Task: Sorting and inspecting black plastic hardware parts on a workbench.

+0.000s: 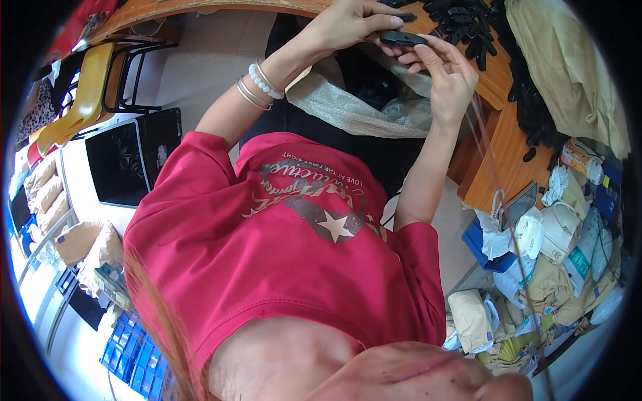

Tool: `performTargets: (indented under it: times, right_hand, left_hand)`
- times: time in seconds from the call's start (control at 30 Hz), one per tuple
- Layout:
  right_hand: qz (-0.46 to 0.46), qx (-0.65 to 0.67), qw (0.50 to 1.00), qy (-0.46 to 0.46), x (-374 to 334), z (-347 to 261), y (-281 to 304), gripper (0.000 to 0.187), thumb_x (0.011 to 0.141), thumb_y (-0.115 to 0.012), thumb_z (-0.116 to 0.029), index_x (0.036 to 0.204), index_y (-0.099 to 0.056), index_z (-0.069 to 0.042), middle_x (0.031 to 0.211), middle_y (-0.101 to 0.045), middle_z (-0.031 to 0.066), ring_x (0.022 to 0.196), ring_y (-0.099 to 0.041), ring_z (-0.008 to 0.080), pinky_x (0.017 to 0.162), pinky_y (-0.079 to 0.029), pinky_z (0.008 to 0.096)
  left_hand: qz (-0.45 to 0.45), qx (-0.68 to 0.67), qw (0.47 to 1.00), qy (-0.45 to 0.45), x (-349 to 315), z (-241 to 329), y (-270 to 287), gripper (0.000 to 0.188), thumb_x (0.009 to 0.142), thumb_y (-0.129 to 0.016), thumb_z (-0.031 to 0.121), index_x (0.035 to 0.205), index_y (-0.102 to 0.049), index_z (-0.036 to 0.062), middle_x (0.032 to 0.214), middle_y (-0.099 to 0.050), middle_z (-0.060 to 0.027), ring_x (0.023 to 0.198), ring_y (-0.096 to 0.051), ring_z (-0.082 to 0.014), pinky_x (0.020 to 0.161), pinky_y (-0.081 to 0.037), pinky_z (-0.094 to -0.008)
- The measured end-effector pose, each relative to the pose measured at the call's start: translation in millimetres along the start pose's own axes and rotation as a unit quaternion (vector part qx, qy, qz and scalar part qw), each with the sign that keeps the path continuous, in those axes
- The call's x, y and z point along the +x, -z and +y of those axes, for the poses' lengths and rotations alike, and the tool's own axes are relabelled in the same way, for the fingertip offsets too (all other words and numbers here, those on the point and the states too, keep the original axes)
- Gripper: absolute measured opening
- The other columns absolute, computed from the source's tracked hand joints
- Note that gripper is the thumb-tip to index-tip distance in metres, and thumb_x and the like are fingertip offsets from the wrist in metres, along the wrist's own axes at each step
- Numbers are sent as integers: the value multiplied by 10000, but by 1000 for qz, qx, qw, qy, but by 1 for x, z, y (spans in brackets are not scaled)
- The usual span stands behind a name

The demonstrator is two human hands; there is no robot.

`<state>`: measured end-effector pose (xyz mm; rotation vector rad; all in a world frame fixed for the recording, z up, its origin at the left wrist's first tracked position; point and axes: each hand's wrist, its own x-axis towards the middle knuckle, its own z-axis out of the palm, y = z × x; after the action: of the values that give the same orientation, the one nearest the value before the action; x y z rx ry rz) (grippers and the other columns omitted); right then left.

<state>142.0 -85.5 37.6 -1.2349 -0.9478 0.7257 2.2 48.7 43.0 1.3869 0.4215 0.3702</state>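
Both hands are raised close together over an open white woven sack (334,110) with dark contents. My left hand (348,25), with a beaded bracelet (266,80) and bangles at its wrist, pinches a small black piece (405,17) between thumb and fingers. Just beside it, my right hand (449,70) grips a glossy black elongated plastic part (402,39) with thumb and fingertips. The two black pieces lie nearly side by side; whether they touch I cannot tell. Near my right hand, a pile of similar black parts (461,23) is on the wooden table (491,170).
More black parts (531,100) line the table beside a beige sack (568,60). A yellow chair (87,100) and a black bin (117,164) stand at left. Blue crates (137,357) are at lower left. Bags and packages (562,230) crowd the right side near a blue tray (480,244).
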Motion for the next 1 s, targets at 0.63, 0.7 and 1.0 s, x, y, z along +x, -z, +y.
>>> performTargets:
  times: [0.63,0.7,1.0]
  right_hand:
    - [60,-26,998,26,-7,18,-13,297,792,-670,90,1078,-654,7,918,-627,66,752,-584,66,684,-493,184]
    - [78,-66,995,10,-8,16,-12,204,812,-672,48,1014,-674,18,863,-658,64,703,-586,63,651,-485,187]
    - [134,-481,859,117,18,24,11,190,892,-639,-215,956,-703,-48,841,-658,117,667,-649,254,567,-494,351]
  left_hand:
    - [30,254,954,-156,-15,-28,-8,361,862,-673,166,1185,-597,23,779,-696,-119,716,-700,-184,632,-547,-263]
    - [24,272,947,-168,-17,-28,-9,383,872,-663,154,1222,-570,31,862,-691,-119,759,-695,-167,671,-555,-266]
    - [162,-87,981,-57,-14,-34,72,442,951,-534,438,744,-601,53,689,-615,-59,512,-535,-86,453,-378,-207]
